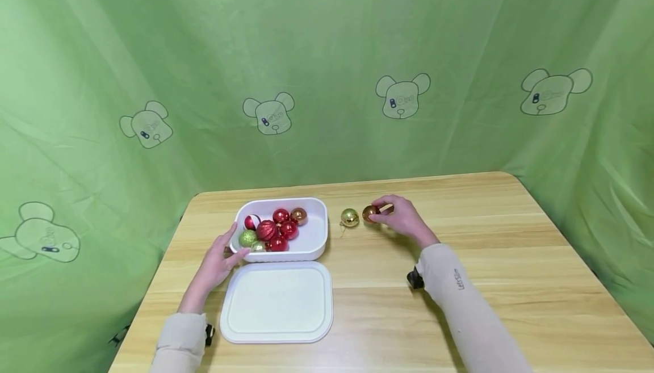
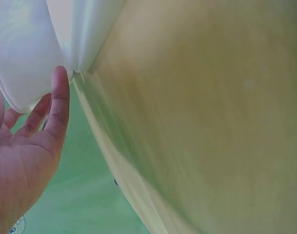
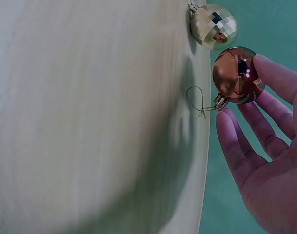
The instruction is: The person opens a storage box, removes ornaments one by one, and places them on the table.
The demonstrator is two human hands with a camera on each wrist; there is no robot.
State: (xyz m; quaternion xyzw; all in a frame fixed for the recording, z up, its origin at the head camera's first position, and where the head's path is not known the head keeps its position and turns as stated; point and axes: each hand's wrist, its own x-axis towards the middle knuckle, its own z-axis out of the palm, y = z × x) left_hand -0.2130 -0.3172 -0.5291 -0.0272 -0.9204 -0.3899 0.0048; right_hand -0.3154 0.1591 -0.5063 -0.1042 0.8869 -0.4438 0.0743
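At the left end of the white plastic box, my left hand rests against the corner, thumb by the near rim. The left wrist view shows its fingers fairly straight beside the box wall. Inside the box lie several Christmas balls, among them a ribbed red ball and a glittery green ball. My right hand pinches a shiny copper Christmas ball, its cap and thread loop hanging free. Just left of that ball sits a faceted gold Christmas ball on the table.
A white lid lies flat in front of the box. The wooden table extends to the right. Behind it and at both sides hangs a green curtain printed with bear heads.
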